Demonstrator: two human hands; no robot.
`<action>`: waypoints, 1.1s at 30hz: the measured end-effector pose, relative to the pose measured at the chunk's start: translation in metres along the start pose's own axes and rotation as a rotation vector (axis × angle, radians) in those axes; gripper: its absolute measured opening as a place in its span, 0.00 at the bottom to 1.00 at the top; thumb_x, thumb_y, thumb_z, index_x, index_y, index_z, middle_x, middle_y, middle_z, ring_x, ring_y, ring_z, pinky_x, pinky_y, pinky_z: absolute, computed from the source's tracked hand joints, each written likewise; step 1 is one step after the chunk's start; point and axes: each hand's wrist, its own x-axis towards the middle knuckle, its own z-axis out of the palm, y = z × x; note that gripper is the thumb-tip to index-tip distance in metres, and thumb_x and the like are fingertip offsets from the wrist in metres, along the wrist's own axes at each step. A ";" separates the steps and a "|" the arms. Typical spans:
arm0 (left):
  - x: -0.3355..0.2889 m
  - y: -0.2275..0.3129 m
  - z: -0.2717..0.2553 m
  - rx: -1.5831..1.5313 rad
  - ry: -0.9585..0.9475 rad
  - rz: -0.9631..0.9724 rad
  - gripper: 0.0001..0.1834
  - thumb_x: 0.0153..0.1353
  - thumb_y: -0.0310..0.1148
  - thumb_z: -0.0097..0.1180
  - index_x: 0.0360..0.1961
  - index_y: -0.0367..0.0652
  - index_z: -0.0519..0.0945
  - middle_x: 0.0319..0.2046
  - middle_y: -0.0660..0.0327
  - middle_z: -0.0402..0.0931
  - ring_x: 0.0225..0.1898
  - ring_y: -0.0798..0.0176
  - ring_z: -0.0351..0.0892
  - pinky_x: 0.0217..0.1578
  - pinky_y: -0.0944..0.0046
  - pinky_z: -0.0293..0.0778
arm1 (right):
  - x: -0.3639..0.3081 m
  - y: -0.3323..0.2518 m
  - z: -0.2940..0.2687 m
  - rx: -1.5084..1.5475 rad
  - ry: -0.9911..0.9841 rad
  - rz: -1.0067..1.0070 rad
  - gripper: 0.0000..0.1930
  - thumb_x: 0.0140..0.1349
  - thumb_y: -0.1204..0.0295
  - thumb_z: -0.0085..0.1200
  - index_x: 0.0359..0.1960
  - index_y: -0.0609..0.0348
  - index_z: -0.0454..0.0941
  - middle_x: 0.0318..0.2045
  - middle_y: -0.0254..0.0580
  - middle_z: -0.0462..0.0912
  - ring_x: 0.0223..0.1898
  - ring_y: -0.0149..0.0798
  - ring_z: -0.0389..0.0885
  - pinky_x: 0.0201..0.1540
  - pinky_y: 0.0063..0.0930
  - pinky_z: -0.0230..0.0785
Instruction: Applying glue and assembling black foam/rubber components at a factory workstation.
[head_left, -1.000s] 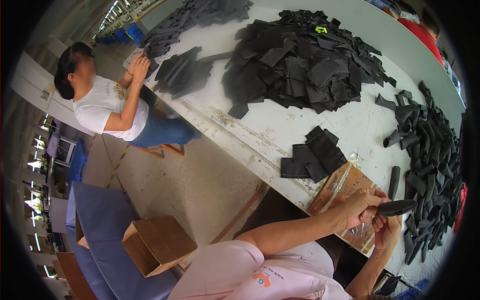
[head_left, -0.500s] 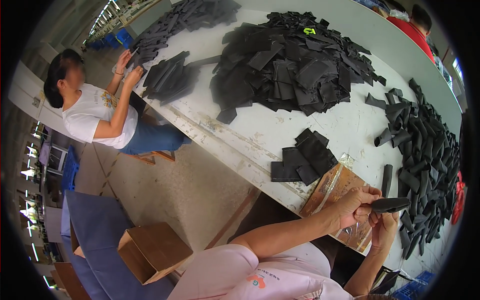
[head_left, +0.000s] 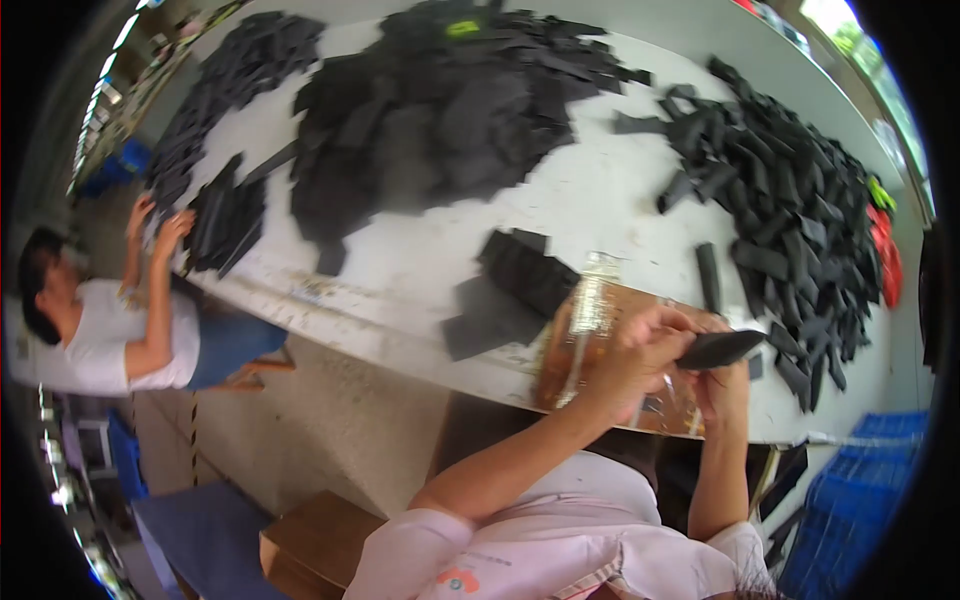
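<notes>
My left hand [head_left: 645, 350] pinches one end of a black fabric tube [head_left: 722, 349], its thumb and fingers closed at the edge. My right hand [head_left: 722, 390] grips the same piece from below, its fingers partly hidden behind the fabric. Both hands are just above a brown board [head_left: 556, 372] with clear tape across it, at the table's near edge. Left of the board lies a small stack of flat black fabric pieces [head_left: 520, 275]. Beyond my right hand, a single narrow black tube [head_left: 708, 278] rests on the white table [head_left: 620, 190].
Many rolled black tubes [head_left: 775, 220] are heaped at the right. A large mound of flat black pieces [head_left: 420, 130] fills the far middle, a yellow-green item [head_left: 462, 29] on top. A co-worker [head_left: 130, 320] sits at the left, handling strips. Blue crates [head_left: 855, 510] stand at lower right.
The whole view has swung, so the table and heaps appear farther left. Both hands keep hold of the black fabric tube, with only slight finger movement visible.
</notes>
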 end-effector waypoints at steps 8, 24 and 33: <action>-0.001 0.032 0.011 1.196 -0.148 0.774 0.15 0.55 0.25 0.51 0.45 0.32 0.71 0.45 0.53 0.69 0.41 0.67 0.69 0.39 0.69 0.67 | -0.003 -0.015 0.003 -0.381 -0.014 -0.269 0.13 0.59 0.63 0.47 0.26 0.62 0.68 0.17 0.29 0.67 0.19 0.23 0.61 0.22 0.15 0.54; -0.009 0.018 0.018 0.719 -0.012 0.710 0.02 0.54 0.23 0.52 0.29 0.35 0.74 0.32 0.56 0.75 0.34 0.68 0.72 0.40 0.69 0.67 | -0.003 -0.048 0.005 -1.410 -0.354 -0.700 0.13 0.44 0.65 0.57 0.31 0.57 0.76 0.21 0.38 0.75 0.22 0.42 0.75 0.23 0.33 0.65; 0.002 0.020 0.027 0.722 -0.163 0.631 0.08 0.52 0.23 0.53 0.34 0.32 0.75 0.30 0.58 0.75 0.32 0.70 0.73 0.35 0.71 0.69 | -0.012 -0.037 0.012 -1.374 -0.205 -0.774 0.12 0.50 0.62 0.53 0.27 0.59 0.74 0.24 0.41 0.76 0.24 0.43 0.75 0.23 0.35 0.65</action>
